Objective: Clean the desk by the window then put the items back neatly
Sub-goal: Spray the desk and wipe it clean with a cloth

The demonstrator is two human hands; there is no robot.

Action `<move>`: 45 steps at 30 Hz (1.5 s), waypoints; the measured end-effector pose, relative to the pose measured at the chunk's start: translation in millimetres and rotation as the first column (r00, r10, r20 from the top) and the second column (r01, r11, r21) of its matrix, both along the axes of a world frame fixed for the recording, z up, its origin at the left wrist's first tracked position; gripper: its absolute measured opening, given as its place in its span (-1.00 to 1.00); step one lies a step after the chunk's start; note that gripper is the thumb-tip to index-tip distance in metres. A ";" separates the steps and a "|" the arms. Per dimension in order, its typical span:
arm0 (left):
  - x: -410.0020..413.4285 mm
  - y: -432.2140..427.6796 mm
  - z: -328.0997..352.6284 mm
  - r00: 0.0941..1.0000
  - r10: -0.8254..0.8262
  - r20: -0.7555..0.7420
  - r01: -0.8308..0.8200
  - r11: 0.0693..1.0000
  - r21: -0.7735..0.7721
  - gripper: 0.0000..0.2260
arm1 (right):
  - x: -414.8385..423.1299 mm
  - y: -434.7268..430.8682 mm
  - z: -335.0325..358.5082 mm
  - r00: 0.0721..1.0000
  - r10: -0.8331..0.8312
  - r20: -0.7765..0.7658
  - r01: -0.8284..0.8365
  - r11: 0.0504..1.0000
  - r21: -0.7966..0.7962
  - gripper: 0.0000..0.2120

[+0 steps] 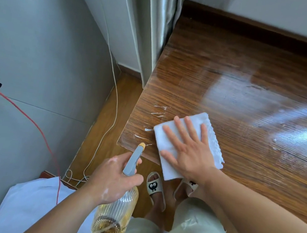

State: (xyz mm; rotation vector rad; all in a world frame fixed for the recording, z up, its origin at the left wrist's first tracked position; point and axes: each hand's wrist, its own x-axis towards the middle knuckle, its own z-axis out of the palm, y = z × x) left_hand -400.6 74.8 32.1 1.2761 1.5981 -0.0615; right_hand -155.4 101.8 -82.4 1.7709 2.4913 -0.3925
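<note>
While our right hand (188, 153) lies flat with fingers spread on a folded white cloth (211, 140) at the near-left corner of the wooden desk (248, 79), our left hand (111, 180) grips the neck of a ribbed spray bottle (116, 213) of amber liquid, its nozzle at the desk's edge. White streaks (158, 113) and a wet sheen mark the glossy top. A grey curtain (159, 21) hangs at the far-left corner. A white cable (115, 100) trails onto the wooden floor (111, 111), and a red cable (38, 128) crosses the grey wall.

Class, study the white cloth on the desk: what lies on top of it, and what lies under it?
The right hand lies flat on the cloth, fingers spread. Beneath is the wooden desk; the covered patch is hidden.
</note>
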 end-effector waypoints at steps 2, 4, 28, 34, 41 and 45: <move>-1.8 0.1 -1.4 1.000 0.007 -0.010 -0.007 1.000 -0.005 -0.69 | -1.8 28.8 -0.8 0.995 -0.098 0.006 0.098 0.995 -0.019 -0.31; -3.5 -0.5 -2.2 1.000 0.012 -0.022 -0.012 1.000 -0.006 -0.71 | -3.2 62.5 -1.6 0.984 -0.179 0.005 0.179 0.983 -0.027 -0.30; -50.7 -29.4 -0.3 0.984 0.169 0.050 -0.170 0.985 0.021 -0.69 | -117.3 63.5 -5.7 0.945 -0.320 -0.064 0.322 0.947 0.017 -0.27; -50.2 -33.7 9.2 0.988 0.145 0.058 -0.147 0.989 0.034 -0.68 | -133.8 16.6 -6.7 0.952 -0.294 -0.084 0.298 0.953 0.053 -0.29; -33.5 -31.3 19.4 0.994 0.093 0.048 -0.096 0.994 0.045 -0.69 | -88.4 -12.3 -5.9 0.952 -0.291 -0.093 0.294 0.955 0.023 -0.30; -10.0 -26.3 23.3 0.997 0.059 0.055 -0.062 0.996 0.063 -0.69 | -38.1 -33.3 -5.9 0.946 -0.317 -0.065 0.318 0.948 0.001 -0.29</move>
